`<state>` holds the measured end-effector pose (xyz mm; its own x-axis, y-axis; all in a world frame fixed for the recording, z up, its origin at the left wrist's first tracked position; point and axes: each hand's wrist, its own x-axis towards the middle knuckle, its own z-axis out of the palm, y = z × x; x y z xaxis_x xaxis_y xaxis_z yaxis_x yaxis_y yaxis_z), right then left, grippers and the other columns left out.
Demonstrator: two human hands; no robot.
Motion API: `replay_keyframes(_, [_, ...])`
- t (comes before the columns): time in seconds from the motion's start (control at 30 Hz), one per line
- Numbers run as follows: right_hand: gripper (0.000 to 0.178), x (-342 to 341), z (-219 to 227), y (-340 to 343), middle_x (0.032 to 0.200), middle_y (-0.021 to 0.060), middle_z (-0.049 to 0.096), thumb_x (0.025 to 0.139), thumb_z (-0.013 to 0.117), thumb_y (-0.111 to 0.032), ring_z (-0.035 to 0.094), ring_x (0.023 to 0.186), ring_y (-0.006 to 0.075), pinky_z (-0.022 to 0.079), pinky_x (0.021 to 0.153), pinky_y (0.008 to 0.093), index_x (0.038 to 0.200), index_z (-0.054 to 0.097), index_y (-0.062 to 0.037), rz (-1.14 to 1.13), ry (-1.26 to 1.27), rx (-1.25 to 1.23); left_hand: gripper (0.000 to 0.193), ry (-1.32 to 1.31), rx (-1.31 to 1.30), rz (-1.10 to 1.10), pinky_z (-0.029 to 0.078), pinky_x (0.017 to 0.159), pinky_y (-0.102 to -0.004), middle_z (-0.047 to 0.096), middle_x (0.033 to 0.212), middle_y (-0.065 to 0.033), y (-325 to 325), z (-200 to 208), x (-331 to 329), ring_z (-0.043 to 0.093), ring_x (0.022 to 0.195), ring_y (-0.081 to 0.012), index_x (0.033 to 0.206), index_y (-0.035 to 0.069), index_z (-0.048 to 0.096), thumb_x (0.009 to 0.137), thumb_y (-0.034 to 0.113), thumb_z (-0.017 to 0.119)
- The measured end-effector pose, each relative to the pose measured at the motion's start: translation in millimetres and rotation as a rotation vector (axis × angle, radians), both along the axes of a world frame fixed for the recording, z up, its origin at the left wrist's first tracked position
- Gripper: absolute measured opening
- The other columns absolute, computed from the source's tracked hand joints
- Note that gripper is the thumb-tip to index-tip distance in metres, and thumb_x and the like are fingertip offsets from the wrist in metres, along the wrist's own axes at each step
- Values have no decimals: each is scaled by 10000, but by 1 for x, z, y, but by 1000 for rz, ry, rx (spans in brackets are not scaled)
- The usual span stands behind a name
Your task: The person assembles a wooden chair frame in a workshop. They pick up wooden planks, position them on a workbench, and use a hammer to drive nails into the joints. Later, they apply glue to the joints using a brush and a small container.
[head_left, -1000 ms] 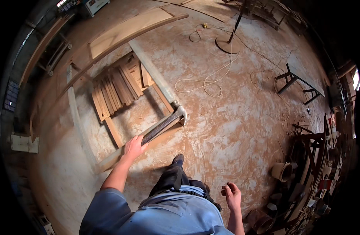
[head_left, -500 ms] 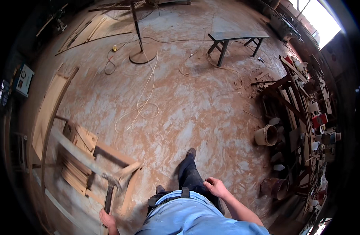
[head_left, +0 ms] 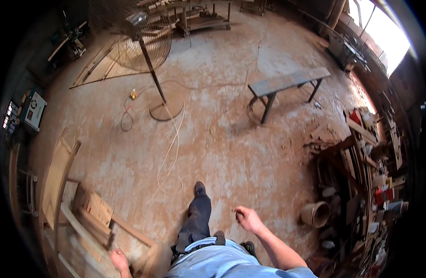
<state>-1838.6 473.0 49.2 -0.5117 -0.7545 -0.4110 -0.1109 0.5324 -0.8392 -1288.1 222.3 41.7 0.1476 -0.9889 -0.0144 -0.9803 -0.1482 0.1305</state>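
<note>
My left hand (head_left: 120, 260) is at the lower left, its fingers curled closed beside a wooden furniture frame (head_left: 138, 232). No tool shows above this hand, and what it holds, if anything, is hidden. My right hand (head_left: 248, 219) is held out in front of my body over the floor, touching nothing around it. Its fingers are bent inward, and I cannot make out whether anything small is between them. Inside the frame at the left lie stacked light wood pieces (head_left: 98, 209). A tall wooden panel (head_left: 59, 178) stands behind them.
A pedestal fan (head_left: 152, 69) stands ahead on a round base, with a pale cable (head_left: 167, 157) looped across the dusty floor. A low narrow bench (head_left: 289, 81) is at the far right. Along the right side are a bucket (head_left: 316, 214) and a cluttered wooden rack (head_left: 361, 171).
A hammer showed in my left hand earlier; now it is out of sight. I have stepped forward with the other leg, and my view has tilted up, showing the whole fan.
</note>
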Motion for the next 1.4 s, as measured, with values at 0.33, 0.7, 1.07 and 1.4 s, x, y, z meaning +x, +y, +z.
replay_keyframes(0.33, [399,-191,15,-105,1178,215,652,945,548,-314,622,1105,367,493,949,427,1266,601,-83,511,-88,321,397,160,885,-607,541,787,-418,713,899,-194,-221,-52,-397,694,883,-338,878,62,757,881,431,612])
replay_keyframes(0.7, [633,-484,-4,-326,1231,248,631,845,647,-356,600,1148,406,479,943,476,1374,492,-45,597,-114,294,422,323,956,-726,544,804,-365,738,926,-142,-400,-16,-784,710,887,-256,1036,50,726,849,426,680])
replay_keyframes(1.07, [468,-816,18,-493,1184,241,654,841,613,-249,613,1131,386,472,933,459,1247,581,-19,697,-329,330,268,335,1341,-696,505,837,-300,738,959,-49,-557,94,-1123,651,878,-146,1091,49,731,927,219,604])
replay_keyframes(1.4, [508,-1093,-36,-632,1177,238,665,795,572,-273,636,1110,344,479,934,428,1234,614,-21,439,-360,311,505,6,1669,-1060,544,850,-305,706,1138,-87,-793,43,-1473,663,946,-168,1374,68,567,937,320,570])
